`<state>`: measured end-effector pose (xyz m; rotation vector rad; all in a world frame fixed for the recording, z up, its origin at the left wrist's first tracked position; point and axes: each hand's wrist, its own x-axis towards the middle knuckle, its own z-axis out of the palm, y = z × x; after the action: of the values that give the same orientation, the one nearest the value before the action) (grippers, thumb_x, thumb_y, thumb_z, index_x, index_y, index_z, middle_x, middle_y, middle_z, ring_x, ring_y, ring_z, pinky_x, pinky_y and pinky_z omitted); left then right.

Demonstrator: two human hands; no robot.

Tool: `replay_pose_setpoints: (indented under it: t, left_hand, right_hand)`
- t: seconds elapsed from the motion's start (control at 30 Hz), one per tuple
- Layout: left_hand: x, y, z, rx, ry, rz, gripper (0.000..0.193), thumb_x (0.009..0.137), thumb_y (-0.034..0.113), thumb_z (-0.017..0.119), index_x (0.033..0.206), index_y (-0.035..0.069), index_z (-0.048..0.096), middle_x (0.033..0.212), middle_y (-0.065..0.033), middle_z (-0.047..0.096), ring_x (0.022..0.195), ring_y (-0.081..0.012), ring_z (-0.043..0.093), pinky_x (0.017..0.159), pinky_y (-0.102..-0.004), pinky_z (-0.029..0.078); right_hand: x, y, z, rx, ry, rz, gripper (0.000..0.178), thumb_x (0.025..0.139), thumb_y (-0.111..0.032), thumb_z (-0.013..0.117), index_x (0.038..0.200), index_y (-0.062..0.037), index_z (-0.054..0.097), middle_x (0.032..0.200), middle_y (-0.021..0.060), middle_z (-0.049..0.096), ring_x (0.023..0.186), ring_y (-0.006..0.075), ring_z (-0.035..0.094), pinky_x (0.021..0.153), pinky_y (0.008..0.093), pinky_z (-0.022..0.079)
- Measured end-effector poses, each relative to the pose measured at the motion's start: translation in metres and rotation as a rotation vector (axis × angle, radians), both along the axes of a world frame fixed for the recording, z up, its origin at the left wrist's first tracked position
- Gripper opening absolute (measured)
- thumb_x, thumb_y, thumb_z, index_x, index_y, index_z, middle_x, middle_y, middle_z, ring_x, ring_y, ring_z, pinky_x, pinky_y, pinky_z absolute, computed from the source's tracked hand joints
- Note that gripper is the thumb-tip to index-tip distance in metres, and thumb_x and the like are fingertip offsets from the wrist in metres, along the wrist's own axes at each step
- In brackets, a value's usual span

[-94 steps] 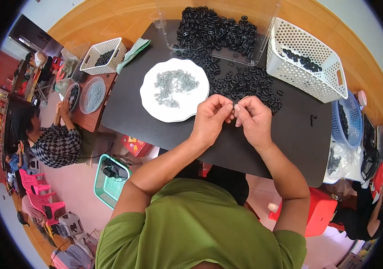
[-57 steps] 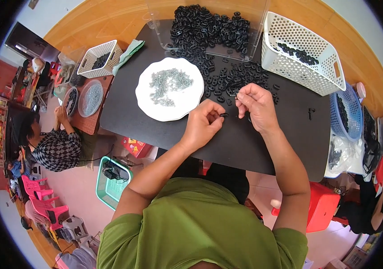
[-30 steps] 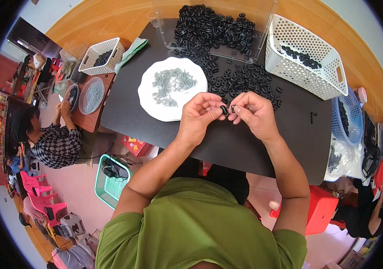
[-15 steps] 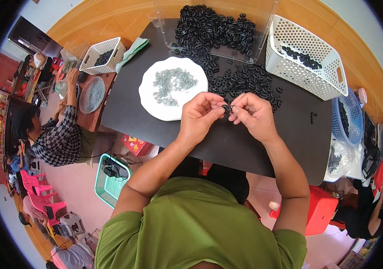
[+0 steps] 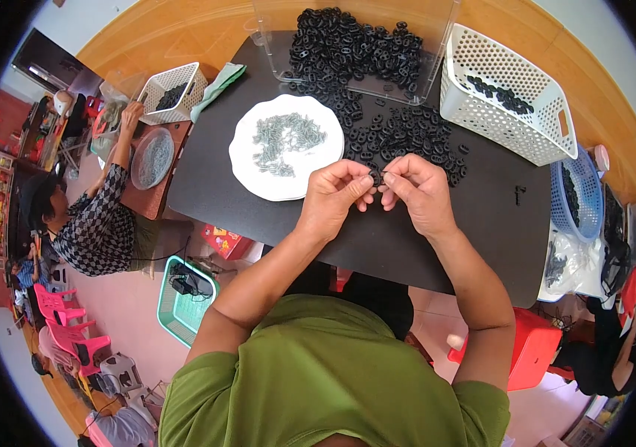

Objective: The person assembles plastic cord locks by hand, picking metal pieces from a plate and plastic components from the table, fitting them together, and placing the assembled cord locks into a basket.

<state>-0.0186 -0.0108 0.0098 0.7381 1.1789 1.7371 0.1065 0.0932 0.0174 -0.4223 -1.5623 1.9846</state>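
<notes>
Over the near side of the dark table, my left hand [image 5: 335,195] is closed in a pinch on a small black plastic piece [image 5: 377,178], mostly covered by fingers. My right hand [image 5: 422,192] pinches close against its other side; what sits between those fingertips is too small to make out. Just beyond my hands spread loose black oval plastic pieces with holes [image 5: 415,135]. To the left, a white scalloped plate [image 5: 247,167] carries a scatter of small shiny metal parts [image 5: 288,138].
A clear plastic box [image 5: 431,71] full of black pieces lies at the back. White perforated baskets stand at right [image 5: 508,138] and far left [image 5: 176,112]. A blue basket [image 5: 590,197] is beyond the right edge. A co-worker [image 5: 98,231] sits at left, near a green basket [image 5: 182,316].
My fingertips have closed in over the black piece, which showed more plainly before. The co-worker's raised hand has shifted toward the far-left basket.
</notes>
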Motion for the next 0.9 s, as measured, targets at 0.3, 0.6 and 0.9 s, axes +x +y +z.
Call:
replay_pose_setpoints:
  t: [0.3, 0.6, 0.9]
  left_hand:
    - [-0.006, -0.003, 0.004, -0.026, 0.225, -0.064, 0.007, 0.085, 0.008, 0.057, 0.085, 0.001, 0.055, 0.069, -0.0014, 0.056, 0.058, -0.0065, 0.051, 0.05, -0.0185, 0.042]
    - [-0.006, -0.003, 0.018, -0.035, 0.128, -0.17, 0.009, 0.088, 0.01, 0.053, 0.084, 0.003, 0.049, 0.068, -0.002, 0.056, 0.056, -0.0061, 0.053, 0.048, -0.0179, 0.044]
    - [-0.014, -0.002, 0.024, -0.03, 0.002, -0.378, 0.009, 0.089, 0.008, 0.05, 0.082, 0.004, 0.046, 0.065, -0.0049, 0.057, 0.051, -0.0082, 0.054, 0.04, -0.0183, 0.043]
  right_hand:
    - [0.0, 0.0, 0.0, 0.084, -0.038, 0.01, 0.006, 0.082, -0.003, 0.057, 0.079, -0.0005, 0.053, 0.071, 0.0056, 0.058, 0.054, 0.0074, 0.054, 0.047, 0.0201, 0.046]
    - [0.002, 0.01, 0.001, -0.202, 0.079, 0.223, 0.01, 0.083, -0.003, 0.057, 0.076, 0.0003, 0.051, 0.066, 0.0079, 0.057, 0.048, 0.0116, 0.054, 0.041, 0.0218, 0.045]
    - [0.001, 0.009, 0.009, -0.349, 0.17, 0.371, 0.02, 0.082, -0.005, 0.06, 0.098, 0.0046, 0.057, 0.068, 0.0097, 0.058, 0.055, 0.0135, 0.058, 0.04, 0.0226, 0.05]
